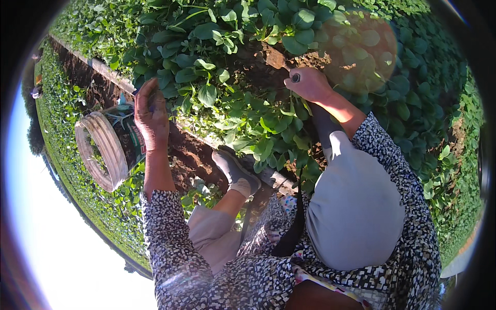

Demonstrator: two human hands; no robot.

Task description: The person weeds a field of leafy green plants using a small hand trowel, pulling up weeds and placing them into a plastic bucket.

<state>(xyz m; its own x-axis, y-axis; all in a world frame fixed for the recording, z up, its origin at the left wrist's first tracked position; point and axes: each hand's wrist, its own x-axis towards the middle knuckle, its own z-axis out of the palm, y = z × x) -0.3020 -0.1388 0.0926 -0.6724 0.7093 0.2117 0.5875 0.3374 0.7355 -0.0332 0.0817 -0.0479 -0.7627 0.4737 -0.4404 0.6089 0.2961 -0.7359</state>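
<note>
My right hand is closed around the handle of a small hand trowel, whose round dark end shows at the fist. The trowel's rusty blade lies against loose brown soil between leafy green plants. On the left, my left hand is raised at the edge of the leaves, fingers stretched and slightly bent, with a gap by the thumb. Nothing shows in it, though its palm is partly hidden. Just beside that hand a dark bucket with a wide pale rim lies tipped, some greenery visible inside.
A narrow pale border strip runs slantwise between the plant bed and a brown soil furrow. My shoe rests by that strip, and my bent knee is close under my right arm. Dense plants cover the right side.
</note>
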